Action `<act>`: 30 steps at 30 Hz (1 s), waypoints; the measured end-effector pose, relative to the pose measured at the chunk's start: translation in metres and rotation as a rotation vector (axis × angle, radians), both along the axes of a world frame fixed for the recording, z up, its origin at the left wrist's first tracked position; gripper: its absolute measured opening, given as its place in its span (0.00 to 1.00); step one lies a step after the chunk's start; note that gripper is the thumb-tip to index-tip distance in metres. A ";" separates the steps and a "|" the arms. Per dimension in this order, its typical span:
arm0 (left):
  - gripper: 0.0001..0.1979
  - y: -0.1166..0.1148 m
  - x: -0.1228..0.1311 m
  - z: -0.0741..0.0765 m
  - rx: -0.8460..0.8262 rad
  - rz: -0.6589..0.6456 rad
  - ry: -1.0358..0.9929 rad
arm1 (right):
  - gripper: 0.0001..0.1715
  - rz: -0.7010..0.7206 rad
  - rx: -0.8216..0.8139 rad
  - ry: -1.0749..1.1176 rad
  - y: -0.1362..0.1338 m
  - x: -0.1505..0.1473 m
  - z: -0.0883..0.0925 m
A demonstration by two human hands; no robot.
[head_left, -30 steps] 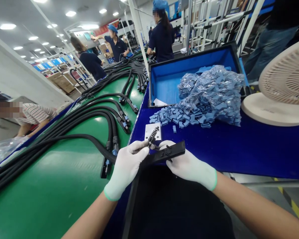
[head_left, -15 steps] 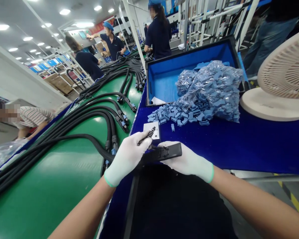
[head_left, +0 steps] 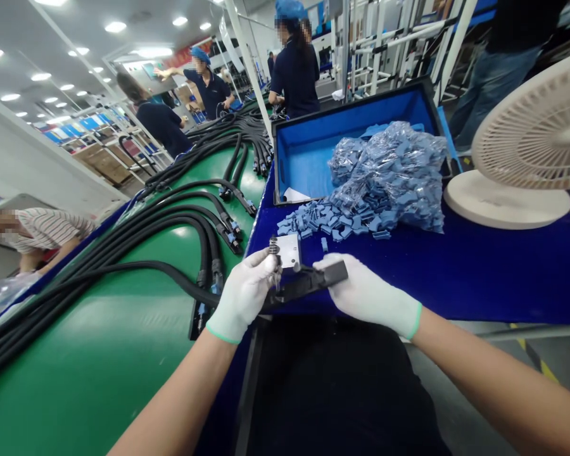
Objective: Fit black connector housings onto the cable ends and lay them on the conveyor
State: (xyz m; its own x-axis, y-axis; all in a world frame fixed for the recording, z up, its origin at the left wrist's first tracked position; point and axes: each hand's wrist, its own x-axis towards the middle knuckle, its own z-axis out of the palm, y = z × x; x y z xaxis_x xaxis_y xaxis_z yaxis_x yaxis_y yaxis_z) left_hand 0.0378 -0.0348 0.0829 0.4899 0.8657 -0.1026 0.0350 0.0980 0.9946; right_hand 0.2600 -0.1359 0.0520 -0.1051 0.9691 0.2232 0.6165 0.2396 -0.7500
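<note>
My left hand (head_left: 247,288), in a white glove, is closed in a pinch on a small dark spring-like part (head_left: 274,248), which stands up from the fingertips. In my gloved right hand (head_left: 361,288) is the squared end of a long black plastic handle (head_left: 308,284). The handle slants across the space between my hands, and its near end passes beside my left hand. A black hose (head_left: 171,271) runs from the left toward that end. Just behind my left fingertips sits a silver metal block (head_left: 289,249) on the blue table.
Loose blue plastic clips (head_left: 313,218) lie beside a clear bag of clips (head_left: 394,171) spilling from a blue bin (head_left: 304,161). A white fan (head_left: 508,199) stands right. Black hoses lie along the green conveyor (head_left: 123,354). Several people are beyond and at left.
My left hand has moved slightly left and turned the spring-like part more upright. The right hand has shifted right along the handle, farther from the left hand. The view has shifted slightly.
</note>
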 end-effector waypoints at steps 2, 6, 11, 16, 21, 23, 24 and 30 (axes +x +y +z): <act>0.27 0.004 -0.001 -0.005 -0.097 -0.022 -0.119 | 0.16 -0.025 -0.011 0.137 -0.006 0.004 0.004; 0.30 0.000 -0.003 0.005 -0.032 -0.090 -0.036 | 0.28 -0.038 -0.215 0.647 -0.009 0.000 0.013; 0.16 -0.024 0.002 0.026 0.436 -0.104 0.396 | 0.23 -0.020 -0.268 0.816 -0.003 -0.010 0.021; 0.14 -0.039 0.012 0.031 0.709 -0.222 0.493 | 0.31 0.000 -0.158 0.685 0.001 -0.014 0.025; 0.13 -0.040 0.013 0.020 0.820 -0.253 0.492 | 0.31 0.077 -0.199 0.701 0.002 -0.016 0.020; 0.13 -0.035 0.010 0.011 0.918 -0.318 0.487 | 0.31 0.104 -0.231 0.729 0.002 -0.016 0.016; 0.13 -0.031 0.009 0.007 0.929 -0.343 0.475 | 0.30 0.112 -0.237 0.728 0.001 -0.016 0.014; 0.52 -0.007 0.015 -0.017 0.384 -0.232 0.319 | 0.20 0.064 -0.161 0.719 -0.002 -0.016 0.008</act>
